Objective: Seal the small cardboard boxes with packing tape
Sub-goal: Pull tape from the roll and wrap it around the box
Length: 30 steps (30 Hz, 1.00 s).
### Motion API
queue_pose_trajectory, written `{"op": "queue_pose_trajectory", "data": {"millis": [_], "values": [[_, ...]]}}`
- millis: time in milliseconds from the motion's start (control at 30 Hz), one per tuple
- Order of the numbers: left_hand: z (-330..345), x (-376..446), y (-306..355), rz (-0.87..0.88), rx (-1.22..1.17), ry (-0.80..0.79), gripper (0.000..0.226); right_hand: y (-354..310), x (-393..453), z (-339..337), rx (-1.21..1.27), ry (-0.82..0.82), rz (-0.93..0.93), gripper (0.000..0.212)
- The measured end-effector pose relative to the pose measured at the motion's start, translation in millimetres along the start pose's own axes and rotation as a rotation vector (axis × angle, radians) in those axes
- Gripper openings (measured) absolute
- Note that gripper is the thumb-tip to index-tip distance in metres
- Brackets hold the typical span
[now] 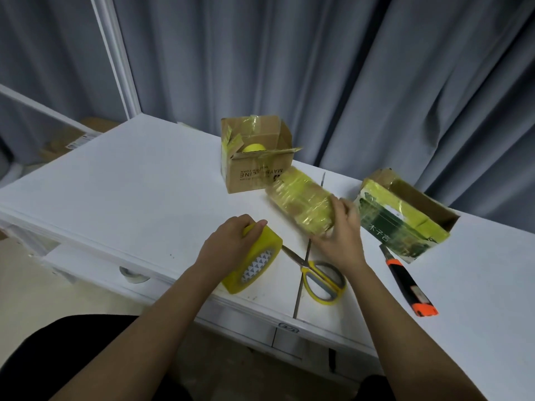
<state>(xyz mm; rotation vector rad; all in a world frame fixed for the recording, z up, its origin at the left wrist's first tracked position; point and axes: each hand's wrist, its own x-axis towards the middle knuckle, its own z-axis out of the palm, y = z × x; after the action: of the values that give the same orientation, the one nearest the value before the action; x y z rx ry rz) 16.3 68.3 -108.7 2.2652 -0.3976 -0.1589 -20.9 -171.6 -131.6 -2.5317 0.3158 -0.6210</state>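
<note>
A small cardboard box (301, 199) wrapped in yellowish tape lies tilted on the white table (130, 180); my right hand (343, 227) grips its near end. My left hand (231, 241) grips the top of a large yellow tape roll (257, 261) standing on edge near the table's front. An open brown box (254, 169) with taped flaps stands behind, a yellow roll inside it. To the right lies an open green-printed box (402, 221) covered in yellow tape.
Yellow-handled scissors (318, 276) lie between my hands, across the seam of the table. An orange and black utility knife (408, 282) lies at the right. Grey curtains hang behind the table. A white tape roll (134, 274) sits on a lower shelf at left.
</note>
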Motion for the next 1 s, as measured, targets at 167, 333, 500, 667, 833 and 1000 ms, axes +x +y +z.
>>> {"op": "queue_pose_trajectory", "data": {"millis": [167, 333, 500, 667, 833, 1000], "values": [[2, 0, -1, -0.001, -0.024, -0.009, 0.034, -1, -16, 5, -0.451, 0.065, -0.300, 0.093], [2, 2, -2, 0.001, -0.026, -0.022, 0.033, 4, -23, 6, -0.074, 0.105, 0.035, 0.075], [0, 2, 0, -0.003, -0.035, -0.030, 0.032, 6, -3, 7, 0.004, 0.090, 0.144, 0.056], [-2, 0, 2, -0.017, -0.029, -0.045, 0.034, -7, 44, 16, 0.035, -0.032, 0.225, 0.063], [-2, -1, -6, -0.075, -0.043, -0.079, 0.034, -25, 40, 20, 0.058, -0.098, 0.047, 0.056], [0, 0, -6, -0.075, -0.068, -0.066, 0.032, -51, -7, 28, 0.476, -0.552, 0.405, 0.057]]}}
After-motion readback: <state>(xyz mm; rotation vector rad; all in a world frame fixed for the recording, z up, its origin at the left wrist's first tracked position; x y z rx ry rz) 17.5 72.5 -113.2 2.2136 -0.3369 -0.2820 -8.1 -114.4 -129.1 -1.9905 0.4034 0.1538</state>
